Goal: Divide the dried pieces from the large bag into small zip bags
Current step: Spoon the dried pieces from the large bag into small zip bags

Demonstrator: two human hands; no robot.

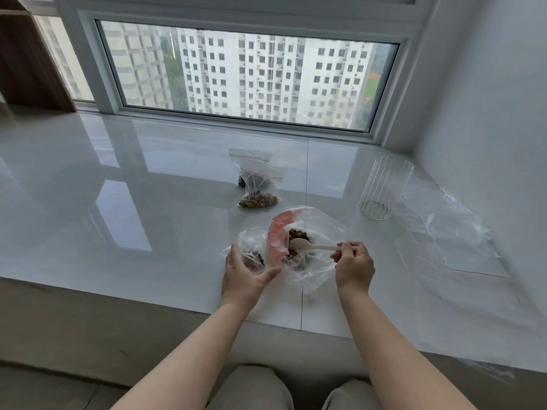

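Observation:
The large clear bag (318,229) with a pink-red rim lies open on the white sill, brown dried pieces (299,234) inside. My right hand (353,266) pinches the handle of a white plastic spoon (307,247) whose bowl rests in the dried pieces. My left hand (244,276) cups a small zip bag (250,250) that holds some dark pieces, just left of the large bag. Two filled small zip bags lie farther back: one (260,187) in front, another (247,164) behind it.
A ribbed clear glass cup (384,187) stands at the right. Flat empty plastic bags (450,241) spread over the sill's right side. The window frame (242,119) runs along the back; the sill's front edge (118,294) is near my knees.

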